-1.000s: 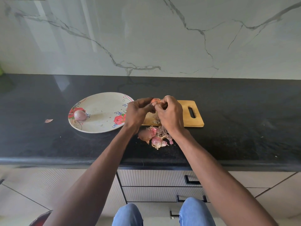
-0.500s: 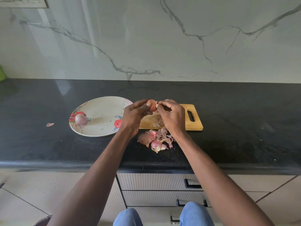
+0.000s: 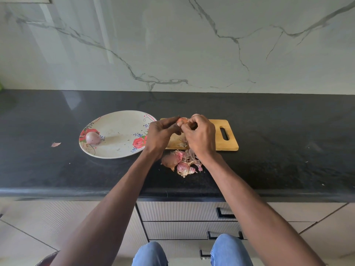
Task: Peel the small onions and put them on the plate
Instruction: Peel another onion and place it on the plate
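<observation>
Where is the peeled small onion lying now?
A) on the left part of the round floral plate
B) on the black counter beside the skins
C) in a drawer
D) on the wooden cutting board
A: the peeled small onion rests on the round floral plate, near its left rim.

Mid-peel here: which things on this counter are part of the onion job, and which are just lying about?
In the job:
- onion in hand, gripped by left hand and right hand
- peeled onion on the plate
- unpeeled onion on the counter

Lying about:
- peel pile
- cutting board
- stray peel scrap
</observation>
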Demonstrator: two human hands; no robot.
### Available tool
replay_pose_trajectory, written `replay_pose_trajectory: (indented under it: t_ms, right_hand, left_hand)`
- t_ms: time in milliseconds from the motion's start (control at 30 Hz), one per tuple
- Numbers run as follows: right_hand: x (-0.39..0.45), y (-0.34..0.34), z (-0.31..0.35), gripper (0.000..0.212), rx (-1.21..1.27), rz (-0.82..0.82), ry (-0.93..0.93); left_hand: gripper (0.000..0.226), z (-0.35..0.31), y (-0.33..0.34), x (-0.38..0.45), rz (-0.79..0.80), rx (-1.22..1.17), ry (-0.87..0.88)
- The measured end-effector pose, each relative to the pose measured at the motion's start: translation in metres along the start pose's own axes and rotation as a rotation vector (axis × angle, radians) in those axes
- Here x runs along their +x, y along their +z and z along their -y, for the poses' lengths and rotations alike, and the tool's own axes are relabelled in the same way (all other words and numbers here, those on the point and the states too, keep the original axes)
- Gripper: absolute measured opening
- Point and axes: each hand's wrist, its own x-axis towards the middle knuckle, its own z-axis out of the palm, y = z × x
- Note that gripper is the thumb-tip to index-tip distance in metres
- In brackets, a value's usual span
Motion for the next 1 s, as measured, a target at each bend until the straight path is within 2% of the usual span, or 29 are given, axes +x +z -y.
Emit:
replay_pose_trajectory:
  t_ms: [100,200,367,500,700,1000]
  right_hand:
    - [0.003,-0.002,-0.002,0.020,0.007,0.014,0.040]
    - [0.006,-0.009,0.002,0.004,0.197,0.090,0.161]
    - [0.011,-0.016,0.002,0.012,0.478,0.154,0.390]
    - [0.009,-0.017,0.002,0.009,0.410,0.102,0.340]
    - [0.006,-0.015,0.004,0.018,0.310,0.117,0.174]
    - [0.008,-0.011,0.001,0.007,0.240,0.154,0.197]
  left_hand:
    - [0.019,-0.004,-0.001,-0.001,0.050,-0.106,-0.078]
    - [0.015,-0.012,-0.002,0.001,0.026,-0.303,-0.233]
    - [0.018,-0.020,-0.003,-0.001,0.018,-0.404,-0.354]
    - [0.018,-0.022,-0.004,0.001,0.001,-0.438,-0.361]
    - [0.019,-0.017,-0.005,0.002,-0.011,-0.435,-0.314]
    - [0.016,-0.020,-0.004,0.000,0.018,-0.383,-0.300]
